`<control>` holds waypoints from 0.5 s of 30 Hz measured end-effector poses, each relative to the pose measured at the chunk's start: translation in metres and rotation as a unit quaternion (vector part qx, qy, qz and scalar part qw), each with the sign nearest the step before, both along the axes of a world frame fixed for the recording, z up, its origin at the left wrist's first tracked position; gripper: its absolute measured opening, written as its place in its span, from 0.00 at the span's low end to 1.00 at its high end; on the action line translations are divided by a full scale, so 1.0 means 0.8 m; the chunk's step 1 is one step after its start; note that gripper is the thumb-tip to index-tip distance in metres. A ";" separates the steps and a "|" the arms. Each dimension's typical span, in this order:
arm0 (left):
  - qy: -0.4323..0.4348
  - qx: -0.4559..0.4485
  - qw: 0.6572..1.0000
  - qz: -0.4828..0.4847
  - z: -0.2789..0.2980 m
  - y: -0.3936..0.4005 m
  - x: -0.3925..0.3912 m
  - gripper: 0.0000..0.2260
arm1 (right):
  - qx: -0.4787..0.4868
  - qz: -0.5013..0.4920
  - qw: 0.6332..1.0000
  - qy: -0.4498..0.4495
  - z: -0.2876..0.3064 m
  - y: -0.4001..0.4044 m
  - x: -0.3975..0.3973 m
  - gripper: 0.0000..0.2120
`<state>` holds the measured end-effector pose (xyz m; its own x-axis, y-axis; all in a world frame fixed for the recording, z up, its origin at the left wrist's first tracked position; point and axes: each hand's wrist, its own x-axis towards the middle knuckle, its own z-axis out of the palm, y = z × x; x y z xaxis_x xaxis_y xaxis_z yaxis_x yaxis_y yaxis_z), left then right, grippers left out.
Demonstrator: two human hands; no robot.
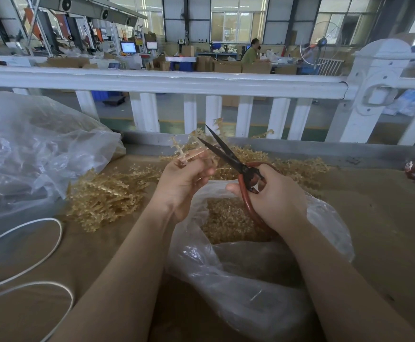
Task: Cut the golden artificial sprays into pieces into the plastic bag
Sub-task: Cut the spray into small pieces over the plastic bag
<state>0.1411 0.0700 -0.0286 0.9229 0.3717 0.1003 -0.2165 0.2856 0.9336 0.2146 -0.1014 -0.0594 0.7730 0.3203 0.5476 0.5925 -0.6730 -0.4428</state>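
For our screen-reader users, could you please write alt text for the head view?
A left hand holds a golden spray between open scissors gripped by the right hand, above a plastic bag of cut pieces.

No text, label, brand or number can be read anywhere. A small yellow warning sign (pixel 181 40) hangs far back in the hall, but its symbol is too small to tell. The lit monitor screens (pixel 128 47) there show only pale blur, and the cardboard boxes (pixel 227 66) carry no legible print.
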 end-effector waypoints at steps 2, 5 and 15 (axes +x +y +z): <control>-0.003 0.004 1.000 -0.006 0.001 0.000 -0.001 0.11 | -0.006 0.005 1.000 -0.002 0.000 0.000 0.000 0.34; -0.002 0.007 1.000 -0.012 0.000 0.000 -0.003 0.12 | -0.032 0.012 0.999 -0.020 0.002 0.001 -0.002 0.34; -0.006 0.063 0.998 0.003 -0.002 0.001 -0.002 0.10 | -0.069 -0.004 0.997 -0.028 0.000 0.001 0.003 0.37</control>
